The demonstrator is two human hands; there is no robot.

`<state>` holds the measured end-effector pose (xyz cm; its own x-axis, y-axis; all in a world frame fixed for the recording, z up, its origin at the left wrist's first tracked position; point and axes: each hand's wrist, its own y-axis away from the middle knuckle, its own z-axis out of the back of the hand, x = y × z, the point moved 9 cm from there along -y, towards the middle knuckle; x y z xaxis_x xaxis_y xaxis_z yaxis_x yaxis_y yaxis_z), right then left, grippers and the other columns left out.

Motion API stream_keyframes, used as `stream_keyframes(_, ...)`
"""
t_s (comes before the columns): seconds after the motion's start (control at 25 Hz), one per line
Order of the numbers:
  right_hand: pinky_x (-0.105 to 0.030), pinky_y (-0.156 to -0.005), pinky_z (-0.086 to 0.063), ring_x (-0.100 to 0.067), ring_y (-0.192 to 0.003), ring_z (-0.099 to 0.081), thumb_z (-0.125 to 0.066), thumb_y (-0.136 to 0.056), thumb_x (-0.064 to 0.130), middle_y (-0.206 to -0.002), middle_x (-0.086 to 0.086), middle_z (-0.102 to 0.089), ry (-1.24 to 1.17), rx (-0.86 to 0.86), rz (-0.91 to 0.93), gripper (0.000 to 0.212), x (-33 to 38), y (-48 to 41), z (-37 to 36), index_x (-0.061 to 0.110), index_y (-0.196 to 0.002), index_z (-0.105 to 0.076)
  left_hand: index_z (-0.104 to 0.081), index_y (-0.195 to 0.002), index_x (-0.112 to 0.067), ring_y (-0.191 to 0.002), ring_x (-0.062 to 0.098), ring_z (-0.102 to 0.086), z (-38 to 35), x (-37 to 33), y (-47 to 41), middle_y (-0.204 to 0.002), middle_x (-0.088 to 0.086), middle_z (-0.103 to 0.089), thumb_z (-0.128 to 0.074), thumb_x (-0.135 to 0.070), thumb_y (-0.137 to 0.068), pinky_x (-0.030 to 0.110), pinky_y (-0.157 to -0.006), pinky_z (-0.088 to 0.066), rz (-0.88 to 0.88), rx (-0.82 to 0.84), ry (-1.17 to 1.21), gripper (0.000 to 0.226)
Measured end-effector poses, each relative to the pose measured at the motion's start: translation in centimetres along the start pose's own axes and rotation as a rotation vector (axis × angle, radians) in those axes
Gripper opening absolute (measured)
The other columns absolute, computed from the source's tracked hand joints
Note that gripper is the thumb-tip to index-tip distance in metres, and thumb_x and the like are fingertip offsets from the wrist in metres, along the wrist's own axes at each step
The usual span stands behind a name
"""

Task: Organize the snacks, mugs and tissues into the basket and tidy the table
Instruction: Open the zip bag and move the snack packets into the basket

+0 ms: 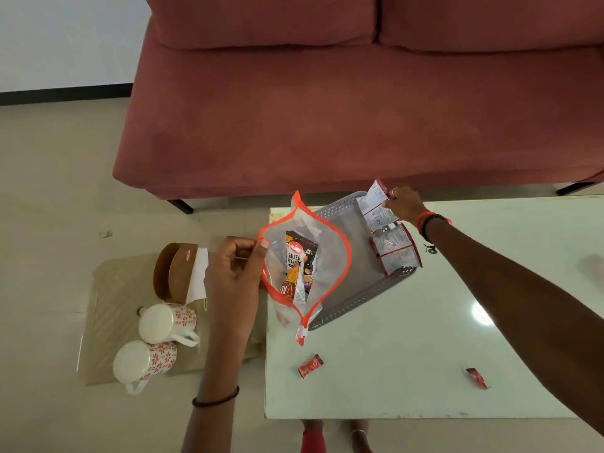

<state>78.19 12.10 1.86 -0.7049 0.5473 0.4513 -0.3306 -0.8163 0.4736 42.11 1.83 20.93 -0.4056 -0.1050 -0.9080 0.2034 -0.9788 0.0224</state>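
My left hand [233,273] pinches the rim of a clear zip bag with an orange edge [330,289], held open above the table's left edge; a salted peanuts packet [299,253] and other snacks lie inside. My right hand [403,204] grips a strip of silver-and-red snack sachets [394,245] that hangs over the grey perforated basket [353,302]. Two white mugs with red flowers [166,322] [143,362] and a brown tissue holder [176,273] stand on a beige tray [108,289] on the floor to the left.
Two small red wrapped candies [310,365] [478,378] lie on the white glossy table [425,338]. A pink sofa [327,109] stands just behind the table. My feet show below the table's near edge.
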Motion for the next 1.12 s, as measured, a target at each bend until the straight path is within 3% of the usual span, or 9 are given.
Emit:
stream_keyframes(0.16,-0.044,-0.092,-0.051,-0.041,-0.108,-0.060,-0.053,-0.092,0.008,-0.118,-0.026,-0.063,0.143,0.041,0.023,0.029,0.2,-3.0,-2.1,-0.009,-0.115,-0.060,-0.054,-0.072,-0.031,-0.060,-0.012,-0.063,-0.3,0.1,-1.0,-0.068,-0.016,-0.061,-0.063,-0.019,-0.087,0.002,-0.045,-0.045,0.015,0.019,0.033,0.021)
stream_keyframes(0.36,-0.043,-0.092,-0.049,-0.040,-0.110,-0.060,-0.054,-0.092,0.008,-0.120,-0.026,-0.061,0.175,0.112,-0.018,0.031,-1.3,-5.3,-3.9,-0.009,-0.117,-0.058,-0.055,-0.072,-0.031,-0.059,-0.010,-0.062,-0.7,0.2,-2.0,-0.066,-0.016,-0.061,-0.063,-0.021,-0.086,0.003,-0.046,-0.045,0.023,0.042,0.030,0.019)
stream_keyframes(0.52,-0.045,-0.087,-0.053,-0.040,-0.103,-0.063,-0.055,-0.089,0.004,-0.114,-0.027,-0.064,0.166,0.091,-0.066,0.026,-2.7,-6.1,-3.7,-0.010,-0.111,-0.060,-0.055,-0.073,-0.032,-0.060,-0.009,-0.063,-0.5,0.5,-2.4,-0.060,-0.019,-0.064,-0.062,-0.024,-0.086,0.004,-0.048,-0.047,0.042,0.049,0.027,0.017)
stream_keyframes(0.64,-0.035,-0.067,-0.051,-0.034,-0.091,-0.062,-0.055,-0.090,0.008,-0.111,-0.027,-0.065,0.079,0.085,-0.101,0.025,-2.7,-5.6,-2.8,-0.009,-0.108,-0.059,-0.056,-0.073,-0.032,-0.061,-0.007,-0.064,-0.5,0.6,-2.4,-0.062,-0.029,-0.065,-0.062,-0.024,-0.086,0.004,-0.047,-0.047,0.049,0.051,0.036,0.016)
stream_keyframes(0.76,-0.030,-0.077,-0.046,-0.032,-0.097,-0.062,-0.057,-0.091,0.016,-0.112,-0.023,-0.065,0.050,-0.054,-0.016,0.030,-0.3,-4.1,0.1,-0.009,-0.108,-0.061,-0.056,-0.073,-0.030,-0.059,-0.006,-0.064,-0.6,0.2,-2.1,-0.062,-0.030,-0.064,-0.063,-0.022,-0.086,0.006,-0.046,-0.048,0.037,0.054,0.029,0.017)
stream_keyframes(0.84,-0.024,-0.071,-0.046,-0.021,-0.077,-0.063,-0.065,-0.087,0.023,-0.094,-0.015,-0.069,-0.138,-0.102,0.076,0.026,2.6,-1.0,2.5,0.000,-0.099,-0.066,-0.056,-0.072,-0.031,-0.058,-0.007,-0.063,-0.6,0.1,-1.9,-0.060,-0.030,-0.063,-0.063,-0.022,-0.086,0.006,-0.046,-0.049,0.038,0.046,0.017,0.018)
stream_keyframes(0.96,-0.016,-0.052,-0.045,-0.007,-0.052,-0.054,-0.076,-0.075,0.034,-0.063,0.003,-0.063,-0.611,0.312,0.316,0.020,9.6,8.3,4.0,0.017,-0.078,-0.066,-0.056,-0.071,-0.031,-0.058,-0.005,-0.064,-0.4,0.0,-1.4,-0.058,-0.023,-0.063,-0.063,-0.024,-0.086,0.008,-0.047,-0.051,0.055,0.035,0.007,0.017)
stream_keyframes(1.04,-0.014,-0.051,-0.048,-0.005,-0.052,-0.059,-0.076,-0.076,0.027,-0.061,0.004,-0.065,-0.781,0.611,0.442,0.011,13.0,15.7,5.0,0.019,-0.075,-0.069,-0.056,-0.072,-0.032,-0.059,-0.005,-0.064,-0.3,-0.4,-1.0,-0.062,-0.018,-0.063,-0.063,-0.024,-0.086,0.009,-0.047,-0.051,0.050,0.032,-0.005,0.017)
stream_keyframes(1.12,-0.014,-0.060,-0.053,-0.007,-0.063,-0.067,-0.069,-0.083,0.017,-0.073,-0.001,-0.072,-0.731,0.831,0.560,0.004,15.9,21.2,5.6,0.016,-0.084,-0.072,-0.055,-0.073,-0.032,-0.061,-0.007,-0.064,-0.5,-1.1,-0.4,-0.066,-0.016,-0.062,-0.063,-0.024,-0.086,0.007,-0.047,-0.050,0.028,0.039,-0.034,0.017)
